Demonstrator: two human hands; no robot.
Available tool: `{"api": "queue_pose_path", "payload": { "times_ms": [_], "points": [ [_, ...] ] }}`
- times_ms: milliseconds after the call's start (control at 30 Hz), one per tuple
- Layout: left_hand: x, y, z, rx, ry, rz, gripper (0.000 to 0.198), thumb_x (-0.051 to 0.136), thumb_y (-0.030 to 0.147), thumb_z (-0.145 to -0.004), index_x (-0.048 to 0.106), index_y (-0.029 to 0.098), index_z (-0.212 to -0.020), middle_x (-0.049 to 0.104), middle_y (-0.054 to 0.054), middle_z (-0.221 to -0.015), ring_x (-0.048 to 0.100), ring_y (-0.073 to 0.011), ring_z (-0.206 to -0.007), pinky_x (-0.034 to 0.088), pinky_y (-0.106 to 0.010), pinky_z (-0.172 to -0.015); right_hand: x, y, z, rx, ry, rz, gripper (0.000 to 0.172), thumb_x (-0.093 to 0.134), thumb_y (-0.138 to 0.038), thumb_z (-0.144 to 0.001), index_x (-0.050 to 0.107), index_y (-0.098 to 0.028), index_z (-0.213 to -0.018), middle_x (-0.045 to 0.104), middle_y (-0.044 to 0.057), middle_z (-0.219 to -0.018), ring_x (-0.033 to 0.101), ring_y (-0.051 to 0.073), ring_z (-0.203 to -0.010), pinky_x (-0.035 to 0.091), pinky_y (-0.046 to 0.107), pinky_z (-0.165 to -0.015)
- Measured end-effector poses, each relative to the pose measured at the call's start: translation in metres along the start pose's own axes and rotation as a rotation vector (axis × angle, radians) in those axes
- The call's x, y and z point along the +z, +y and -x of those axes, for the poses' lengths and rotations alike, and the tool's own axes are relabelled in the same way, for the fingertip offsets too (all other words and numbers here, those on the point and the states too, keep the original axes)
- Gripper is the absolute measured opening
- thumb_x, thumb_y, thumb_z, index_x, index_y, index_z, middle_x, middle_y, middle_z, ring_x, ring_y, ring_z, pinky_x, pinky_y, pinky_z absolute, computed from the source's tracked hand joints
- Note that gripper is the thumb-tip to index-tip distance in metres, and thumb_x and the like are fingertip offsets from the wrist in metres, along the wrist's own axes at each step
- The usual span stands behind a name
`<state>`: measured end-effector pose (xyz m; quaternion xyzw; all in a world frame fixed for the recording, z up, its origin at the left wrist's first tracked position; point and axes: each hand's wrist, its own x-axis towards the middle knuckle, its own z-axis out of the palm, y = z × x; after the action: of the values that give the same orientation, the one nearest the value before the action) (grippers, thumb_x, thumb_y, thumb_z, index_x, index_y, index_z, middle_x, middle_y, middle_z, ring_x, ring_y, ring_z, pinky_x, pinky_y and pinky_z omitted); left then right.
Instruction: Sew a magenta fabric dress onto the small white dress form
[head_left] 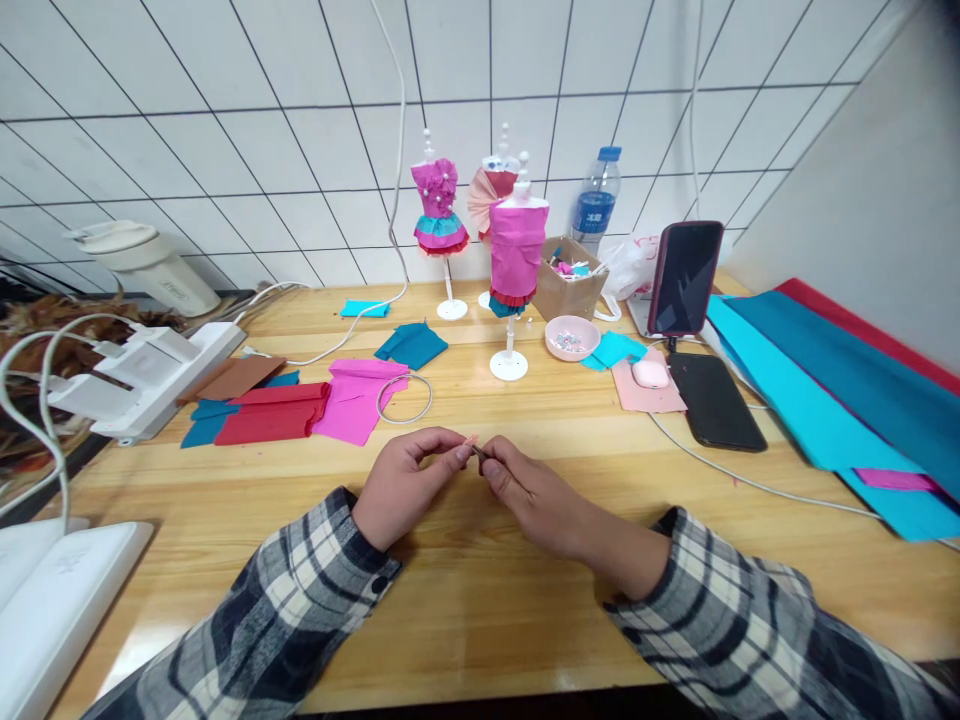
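Above the middle of the wooden table, my left hand [409,480] pinches a small peach-pink piece [471,440], too small to tell of what. My right hand [540,505] is closed around a thin dark metal tool [479,453], whose tip meets the piece; its kind is mostly hidden in the fingers. Beyond my hands a small dress form [517,250] stands upright, wrapped in magenta crepe paper with a red and teal frill. A thin metal ring [405,422] lies just past my left hand, partly over a magenta sheet [356,400].
Two more dressed forms [439,205] [495,185] stand behind. Around are a pink bowl of beads [572,322], a cardboard box [566,290], a bottle [598,195], two phones [685,280] [716,400], red paper [266,420], a power strip [172,370] and blue sheets [862,370].
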<state>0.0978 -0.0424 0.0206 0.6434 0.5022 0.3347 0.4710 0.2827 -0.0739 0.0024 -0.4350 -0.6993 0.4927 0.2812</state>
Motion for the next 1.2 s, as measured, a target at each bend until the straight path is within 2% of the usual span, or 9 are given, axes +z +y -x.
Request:
{"api": "queue_pose_path", "payload": {
  "times_ms": [200, 367, 533, 933, 1200],
  "points": [
    [-0.0020, -0.0017, 0.0010, -0.005, -0.040, -0.010, 0.027, 0.066, 0.041, -0.078, 0.072, 0.015, -0.083, 0.074, -0.006, -0.082, 0.065, -0.0182, -0.077, 0.050, -0.028, -0.073, 0.0000, -0.0010, 0.0010, 0.013, -0.018, 0.053, 0.025, 0.028, -0.043, -0.101, 0.043, -0.024, -0.108, 0.056, 0.002, -0.095, 0.052, 0.016, -0.084, 0.039, 0.031, -0.076],
    [-0.0021, 0.0009, 0.0022, 0.101, 0.011, -0.120, 0.023, 0.067, 0.037, -0.077, 0.073, 0.015, -0.079, 0.075, -0.007, -0.082, 0.067, -0.0194, -0.079, 0.050, -0.030, -0.077, 0.0001, 0.0000, 0.0009, 0.011, -0.009, 0.048, 0.026, 0.028, -0.045, -0.101, 0.043, -0.023, -0.102, 0.057, 0.002, -0.095, 0.053, 0.017, -0.086, 0.040, 0.031, -0.078],
    [-0.0002, 0.0024, 0.0021, 0.141, -0.022, -0.160, 0.020, 0.065, 0.035, -0.078, 0.074, 0.017, -0.079, 0.075, -0.006, -0.082, 0.067, -0.0191, -0.078, 0.051, -0.030, -0.076, -0.0009, -0.0003, 0.0007, 0.000, -0.008, 0.053, 0.024, 0.030, -0.043, -0.101, 0.044, -0.024, -0.105, 0.059, 0.002, -0.098, 0.054, 0.016, -0.087, 0.040, 0.031, -0.078],
    [-0.0004, 0.0032, 0.0035, 0.067, -0.059, -0.081, 0.024, 0.066, 0.038, -0.077, 0.073, 0.015, -0.076, 0.074, -0.005, -0.076, 0.065, -0.0185, -0.074, 0.050, -0.029, -0.073, -0.0034, -0.0042, -0.0029, -0.020, 0.035, 0.006, 0.024, 0.037, -0.040, -0.099, 0.051, -0.022, -0.091, 0.057, -0.002, -0.084, 0.051, 0.014, -0.077, 0.036, 0.027, -0.070],
    [0.0016, -0.0021, 0.0030, -0.013, -0.116, 0.072, 0.026, 0.068, 0.039, -0.076, 0.073, 0.014, -0.078, 0.072, -0.005, -0.073, 0.062, -0.0157, -0.068, 0.049, -0.026, -0.067, -0.0001, -0.0052, -0.0024, 0.036, 0.026, -0.189, 0.027, 0.039, -0.041, -0.097, 0.049, -0.021, -0.082, 0.043, -0.005, -0.067, 0.039, 0.011, -0.062, 0.033, 0.025, -0.060]
  ]
}}
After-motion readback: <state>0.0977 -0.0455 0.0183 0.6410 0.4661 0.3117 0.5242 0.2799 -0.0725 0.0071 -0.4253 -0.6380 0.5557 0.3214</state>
